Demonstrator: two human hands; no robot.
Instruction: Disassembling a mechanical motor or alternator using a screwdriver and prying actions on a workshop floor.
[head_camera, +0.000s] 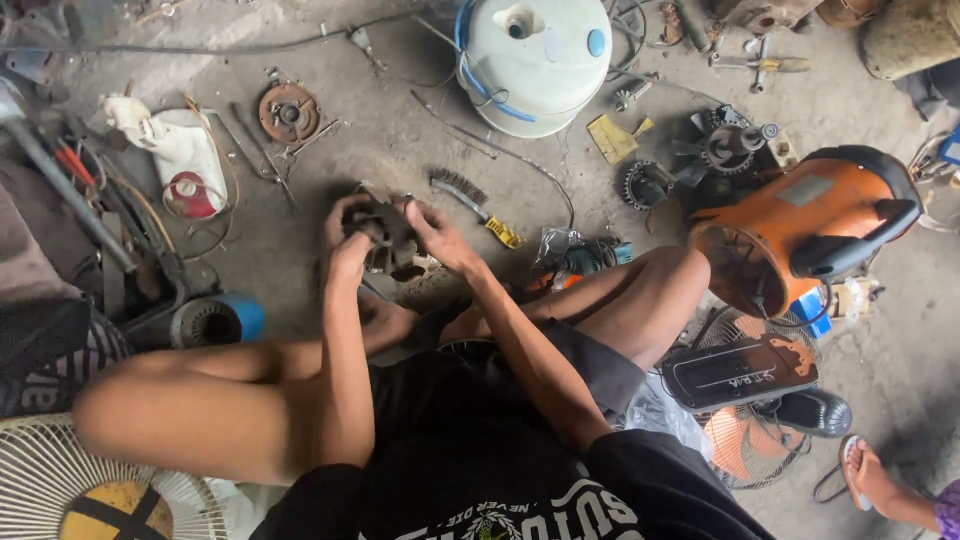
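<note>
1. Location: the dark motor part (385, 235) sits just left of the frame centre, held above the grey concrete floor (330, 160) between the person's raised knees.

2. Left hand (348, 240): fingers are wrapped around the left side of the part, grasping it from the side and below. The thumb position cannot be told.

3. Right hand (432, 232): fingers are curled over the upper right edge of the part, gripping it; the fingertips are hidden against the dark metal.

4. Expected weight: the part appears to be cast or laminated metal, so judge it dense and heavy for its bulk. Two-hand support, as shown, is appropriate.

5. Stiffness: rigid; it should not flex or deform under finger pressure.

6. Surface: blackened and probably greasy or dusty. Treat it as slippery; a wrap-around grasp is safer than a fingertip pinch.

7. Hold points: take it by the outer body on opposite sides. Any thin projecting vanes or wiring are likely the fragile areas; the frame is too dark to confirm them.

8. Nearby items: a wire brush with yellow handle (478, 205) lies just right of the hands; a rusty round disc (287, 113) lies at upper left; an orange fan housing (800, 230) stands at right; a white tank (533, 60) stands at top centre.
</note>
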